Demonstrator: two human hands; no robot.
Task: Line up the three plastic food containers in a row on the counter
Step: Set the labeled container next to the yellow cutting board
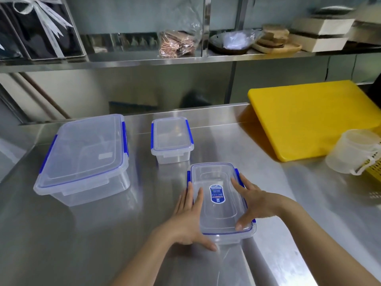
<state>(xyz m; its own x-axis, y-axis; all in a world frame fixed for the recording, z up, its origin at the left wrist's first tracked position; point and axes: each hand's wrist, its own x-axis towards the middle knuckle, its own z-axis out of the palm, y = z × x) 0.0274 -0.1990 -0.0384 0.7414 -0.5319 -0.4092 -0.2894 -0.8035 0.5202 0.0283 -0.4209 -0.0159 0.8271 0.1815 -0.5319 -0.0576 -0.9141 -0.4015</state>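
Note:
Three clear plastic containers with blue clips stand on the steel counter (pixel 86 234). The large container (pixel 82 159) is at the left, the small container (pixel 171 139) sits behind the middle. Nearest me is the medium container (pixel 218 211), with a blue label on its lid. My left hand (pixel 188 219) presses against its left side, fingers along the lid edge. My right hand (pixel 250 203) holds its right side, thumb on the near right corner. Both hands grip this container from opposite sides.
A yellow cutting board (pixel 309 118) leans at the back right. A clear measuring cup (pixel 350 151) and a yellow basket (pixel 373 172) sit at the right edge. A steel shelf (pixel 185 58) above carries bags, boxes and wooden boards.

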